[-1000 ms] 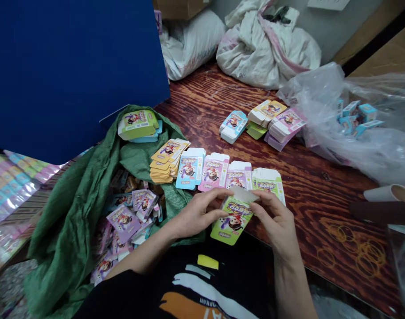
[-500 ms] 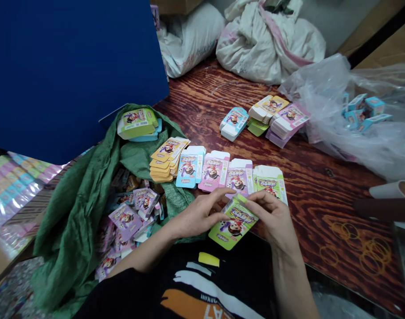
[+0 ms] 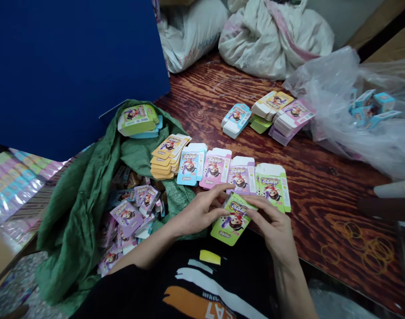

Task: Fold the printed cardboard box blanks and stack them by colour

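A green printed card box is held between both hands over the table's front edge. My left hand grips its left side, thumb on the printed face. At its upper right, my right hand pinches the top, where no raised flap shows now. Just beyond the hands lies a row of flat boxes: a yellow stack, blue, pink, purple and green.
A green cloth sack at the left holds many small boxes. Further back are more box stacks, white sacks and a clear plastic bag. Rubber bands lie at the right, near a cardboard tube.
The green flap at the top of the held box has gone down. My right fingers have moved over the box's top edge. The view has shifted slightly.
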The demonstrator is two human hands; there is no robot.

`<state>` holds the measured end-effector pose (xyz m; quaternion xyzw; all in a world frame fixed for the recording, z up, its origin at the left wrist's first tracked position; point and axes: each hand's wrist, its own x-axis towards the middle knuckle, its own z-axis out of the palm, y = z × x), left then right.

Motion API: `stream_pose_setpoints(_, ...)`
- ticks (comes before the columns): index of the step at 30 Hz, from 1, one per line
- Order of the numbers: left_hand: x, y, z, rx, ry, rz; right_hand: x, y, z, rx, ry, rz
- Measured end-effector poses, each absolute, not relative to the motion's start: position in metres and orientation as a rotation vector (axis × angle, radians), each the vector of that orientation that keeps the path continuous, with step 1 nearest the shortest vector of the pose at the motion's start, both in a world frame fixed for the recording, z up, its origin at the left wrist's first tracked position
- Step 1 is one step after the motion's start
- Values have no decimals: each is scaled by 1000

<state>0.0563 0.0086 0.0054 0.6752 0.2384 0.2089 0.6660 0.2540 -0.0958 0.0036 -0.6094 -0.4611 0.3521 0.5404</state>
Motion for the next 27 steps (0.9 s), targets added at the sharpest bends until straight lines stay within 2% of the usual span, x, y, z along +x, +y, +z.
stream_pose_setpoints(9, 38, 14, 19, 1796, 464, 322, 244, -100, 9, -1391, -1331, 983)
stream_pose_setpoints(11, 13, 20, 28, 1828, 526, 279, 248, -100, 8, -1462, -1378, 901)
stream_pose_setpoints(16, -88, 38, 41, 2040, 1104, 210, 294, -96, -8, -2099, -1103, 94)
stream_pose_setpoints(20, -120, 33, 35, 2278, 1371, 72, 316, -88, -18, -2551, -1123, 233)
stream_pose_setpoints(24, -75, 24, 37, 2263, 1053, 140, 312, -84, -10, -2677, -1071, 233)
stream_pose_setpoints(27, -26, 26, 41, 2110, 721, 209, 313, -90, 2, -2596, -1024, 139)
